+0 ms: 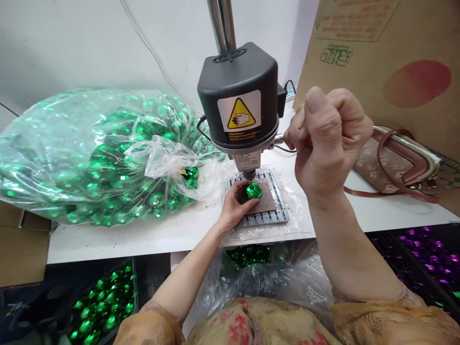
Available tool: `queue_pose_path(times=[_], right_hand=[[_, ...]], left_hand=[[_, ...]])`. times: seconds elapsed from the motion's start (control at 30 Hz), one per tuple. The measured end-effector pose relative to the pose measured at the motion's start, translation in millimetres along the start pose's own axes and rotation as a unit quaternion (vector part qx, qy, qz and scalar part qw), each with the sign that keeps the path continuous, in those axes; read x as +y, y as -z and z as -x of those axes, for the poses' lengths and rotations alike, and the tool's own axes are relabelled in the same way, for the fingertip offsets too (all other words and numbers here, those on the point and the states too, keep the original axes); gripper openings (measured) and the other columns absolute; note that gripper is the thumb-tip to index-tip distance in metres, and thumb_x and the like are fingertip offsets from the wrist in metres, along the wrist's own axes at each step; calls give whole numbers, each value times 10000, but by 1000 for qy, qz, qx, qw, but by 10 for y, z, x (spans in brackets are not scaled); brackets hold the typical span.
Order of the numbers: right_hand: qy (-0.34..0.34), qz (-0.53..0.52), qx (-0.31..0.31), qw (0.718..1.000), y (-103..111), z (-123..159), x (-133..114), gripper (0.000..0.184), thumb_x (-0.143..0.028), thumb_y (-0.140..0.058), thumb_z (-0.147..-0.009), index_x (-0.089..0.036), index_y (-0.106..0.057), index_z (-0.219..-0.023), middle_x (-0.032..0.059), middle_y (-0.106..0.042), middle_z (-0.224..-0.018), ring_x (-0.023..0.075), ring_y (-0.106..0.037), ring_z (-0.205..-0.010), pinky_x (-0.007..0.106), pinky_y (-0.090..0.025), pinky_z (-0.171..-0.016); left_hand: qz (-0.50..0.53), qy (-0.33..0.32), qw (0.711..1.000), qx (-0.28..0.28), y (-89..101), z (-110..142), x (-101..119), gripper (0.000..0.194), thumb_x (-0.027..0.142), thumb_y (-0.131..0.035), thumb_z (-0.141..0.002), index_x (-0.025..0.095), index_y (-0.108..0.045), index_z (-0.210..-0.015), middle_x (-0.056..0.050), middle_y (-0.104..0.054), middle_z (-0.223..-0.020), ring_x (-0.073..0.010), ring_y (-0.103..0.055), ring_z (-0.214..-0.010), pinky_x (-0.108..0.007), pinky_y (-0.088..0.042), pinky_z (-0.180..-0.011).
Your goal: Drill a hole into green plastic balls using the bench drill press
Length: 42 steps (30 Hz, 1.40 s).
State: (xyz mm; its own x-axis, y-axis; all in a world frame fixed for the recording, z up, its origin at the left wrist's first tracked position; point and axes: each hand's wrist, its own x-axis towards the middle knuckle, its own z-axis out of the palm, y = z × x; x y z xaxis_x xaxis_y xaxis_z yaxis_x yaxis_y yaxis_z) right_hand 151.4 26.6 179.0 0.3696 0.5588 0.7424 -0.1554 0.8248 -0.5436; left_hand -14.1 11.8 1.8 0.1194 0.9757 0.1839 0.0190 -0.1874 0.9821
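My left hand [234,203] grips a shiny green faceted ball [253,190] between thumb and fingers. The ball rests on a brown board [264,197] on the slotted grey base plate [282,215]. Right above it is the lower end of a black bench drill press [239,96]; whether its tip touches the ball I cannot tell. My right hand [327,139] is closed in a raised fist at the right of the machine, around its feed lever [279,138]. Most of the lever is hidden by the fingers.
A large clear bag of green balls [108,158] lies left on the white table [143,239]. Right stand a cardboard box [359,62] and a brown handbag [395,163]. Below the edge are a tray of green balls [104,306] and purple pieces [427,258]. Dark shavings surround the base.
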Motion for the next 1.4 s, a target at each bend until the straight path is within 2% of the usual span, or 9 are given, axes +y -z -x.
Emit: queue_pose_path(times=[0.2,0.37,0.5,0.6,0.7,1.0,1.23,1.4], right_hand=[[-3,-1,-9,1000,2,5,-21,429,-382,-633,-861,-199,-363,-582,-71,-331,-463,40,-361,-421,255,-289,-456],[15,-10,28,999,-5,102,0,477,-365,-661,-839,-186,-349,-526,-64,-300,-444,43,-348,-405,267,-236,-439],[46,-23,54,997,-5,195,42,527,-310,-657,-838,-169,-269,-510,-68,-247,-437,33,-315,-385,255,-258,-432],[71,-25,33,997,18,234,70,527,-263,-603,-862,-154,-205,-534,-70,-256,-441,17,-292,-384,231,-255,-434],[81,-16,12,997,54,257,96,498,-240,-579,-860,-157,-207,-540,-70,-254,-434,25,-305,-382,236,-269,-443],[106,9,35,994,100,323,188,541,-297,-607,-823,-161,-174,-527,-66,-234,-415,32,-253,-363,254,-218,-418],[155,-11,14,988,142,377,260,497,-202,-566,-825,-147,-156,-550,-67,-258,-433,28,-275,-370,252,-245,-426],[181,-28,5,983,153,382,314,446,-163,-537,-818,-153,-170,-566,-72,-222,-425,31,-256,-357,249,-242,-418]], left_hand=[[-20,-7,1000,3,20,16,-34,570,345,-905,-664,216,-646,-1155,-88,-639,-1281,-270,-587,-1242,-441,-408,-1131],[-4,-4,1000,-3,11,13,-35,563,362,-898,-676,217,-637,-1154,-80,-666,-1222,-257,-621,-1172,-427,-450,-1081],[-9,-4,1000,-11,7,20,-46,560,366,-888,-695,216,-625,-1166,-80,-672,-1207,-251,-624,-1166,-421,-456,-1075],[-7,-6,1000,-10,8,24,-54,557,377,-880,-706,218,-619,-1170,-85,-666,-1228,-254,-619,-1178,-424,-459,-1074],[-2,-4,1000,-9,7,25,-56,554,381,-881,-703,219,-621,-1165,-84,-665,-1226,-256,-622,-1175,-425,-458,-1072],[-2,-8,1000,-10,5,22,-84,548,370,-877,-712,222,-617,-1171,-78,-671,-1205,-253,-620,-1172,-422,-462,-1075],[-3,-7,1000,-6,3,24,-88,551,366,-881,-704,221,-620,-1167,-69,-667,-1188,-244,-623,-1151,-417,-458,-1071],[0,-12,1000,-5,-6,26,-68,553,372,-880,-705,217,-620,-1168,-73,-675,-1177,-247,-629,-1142,-415,-470,-1059]])
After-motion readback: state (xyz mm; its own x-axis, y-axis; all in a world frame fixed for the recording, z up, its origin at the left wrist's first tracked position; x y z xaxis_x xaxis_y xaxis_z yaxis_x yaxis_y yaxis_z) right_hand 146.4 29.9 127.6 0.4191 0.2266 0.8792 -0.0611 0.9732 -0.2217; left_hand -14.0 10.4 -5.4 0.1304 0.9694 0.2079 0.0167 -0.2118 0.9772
